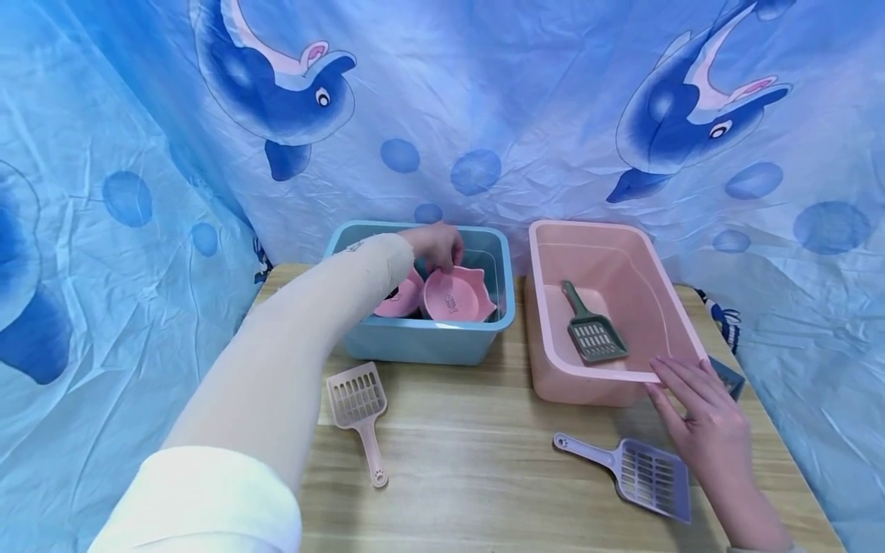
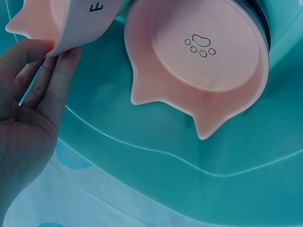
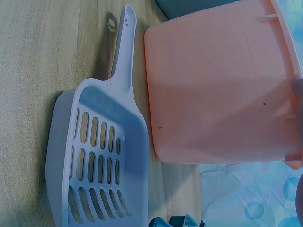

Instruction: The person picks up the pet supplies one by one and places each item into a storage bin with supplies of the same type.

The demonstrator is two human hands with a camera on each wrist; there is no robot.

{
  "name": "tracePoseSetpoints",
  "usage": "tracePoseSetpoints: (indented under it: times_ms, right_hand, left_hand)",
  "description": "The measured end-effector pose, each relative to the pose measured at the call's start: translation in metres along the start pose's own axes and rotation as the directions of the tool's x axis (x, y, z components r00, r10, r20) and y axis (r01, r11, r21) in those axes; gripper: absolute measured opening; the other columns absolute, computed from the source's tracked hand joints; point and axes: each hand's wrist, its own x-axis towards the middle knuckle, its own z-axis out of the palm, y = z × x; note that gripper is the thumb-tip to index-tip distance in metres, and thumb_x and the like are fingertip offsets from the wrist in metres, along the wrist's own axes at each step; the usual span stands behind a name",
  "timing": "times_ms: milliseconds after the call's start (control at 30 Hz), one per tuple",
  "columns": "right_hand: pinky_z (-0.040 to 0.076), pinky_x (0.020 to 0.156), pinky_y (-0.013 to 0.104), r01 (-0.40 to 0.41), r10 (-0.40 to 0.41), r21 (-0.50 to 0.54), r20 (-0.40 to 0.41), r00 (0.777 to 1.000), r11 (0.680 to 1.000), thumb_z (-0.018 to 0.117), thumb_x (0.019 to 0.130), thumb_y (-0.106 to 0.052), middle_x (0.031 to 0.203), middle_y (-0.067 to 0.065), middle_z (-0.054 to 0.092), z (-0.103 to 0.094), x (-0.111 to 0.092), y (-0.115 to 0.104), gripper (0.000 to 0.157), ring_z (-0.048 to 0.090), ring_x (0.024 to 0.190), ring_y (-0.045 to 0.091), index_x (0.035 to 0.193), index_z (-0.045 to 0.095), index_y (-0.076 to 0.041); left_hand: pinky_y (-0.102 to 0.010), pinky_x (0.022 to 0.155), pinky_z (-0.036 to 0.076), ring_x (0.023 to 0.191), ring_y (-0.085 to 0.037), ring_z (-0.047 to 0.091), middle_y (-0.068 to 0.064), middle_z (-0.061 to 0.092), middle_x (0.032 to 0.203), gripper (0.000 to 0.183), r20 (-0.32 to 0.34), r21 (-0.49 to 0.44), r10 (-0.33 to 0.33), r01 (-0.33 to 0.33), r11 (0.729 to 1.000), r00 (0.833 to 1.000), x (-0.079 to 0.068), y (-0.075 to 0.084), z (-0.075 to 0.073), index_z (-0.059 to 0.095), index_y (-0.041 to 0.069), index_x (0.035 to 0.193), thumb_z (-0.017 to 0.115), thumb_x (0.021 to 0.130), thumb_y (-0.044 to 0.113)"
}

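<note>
My left hand [image 1: 442, 244] reaches into a light blue bin [image 1: 422, 338] and pinches the rim of a pink cat-eared bowl [image 1: 456, 298]. That bowl is tilted, with lettering on its side [image 2: 94, 9] in the left wrist view. Beside it in the bin is a second pink cat-eared bowl [image 2: 203, 52] with a paw print, partly covered by my sleeve in the head view. At the near right corner of a pink litter box [image 1: 622, 261], my right hand [image 1: 705, 415] holds the rim, fingers over it and thumb outside. A dark green litter scoop [image 1: 596, 336] lies inside this box.
On the wooden table [image 1: 456, 445], a beige-pink litter scoop [image 1: 358, 395] lies in front of the blue bin. A lavender litter scoop [image 1: 650, 476] lies before the pink box, near my right wrist. A blue object [image 1: 729, 378] shows partly behind the pink box. Dolphin-print cloth [image 1: 442, 115] hangs around.
</note>
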Motion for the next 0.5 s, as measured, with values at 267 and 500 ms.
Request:
tracePoseSetpoints:
  times_ms: [267,500]
  right_hand:
    - [0.033,0.127,0.045,0.007,-0.007,0.004,-0.015,1.0,1.0,0.05,0.109,-0.06,0.125,0.021,0.075,0.002,0.001,-0.002,0.066,0.071,0.113,0.046,0.126,0.078,-0.003]
    - [0.035,0.126,0.045,0.036,-0.035,0.022,-0.076,0.997,0.999,0.054,0.108,-0.058,0.122,0.021,0.076,0.004,0.0,-0.001,0.061,0.071,0.124,0.028,0.125,0.079,-0.004]
  left_hand:
    - [-0.035,0.082,0.063,0.098,-0.026,0.069,-0.01,0.07,0.121,0.021,-0.015,0.01,-0.016,0.016,1.0,1.0,-0.003,-0.006,0.004,0.074,0.007,0.121,0.073,0.1,0.008]
    - [-0.045,0.097,0.061,0.12,-0.035,0.066,-0.015,0.062,0.135,0.048,0.043,-0.053,-0.054,0.056,0.997,0.998,-0.022,-0.004,-0.017,0.06,0.005,0.146,0.071,0.105,0.026]
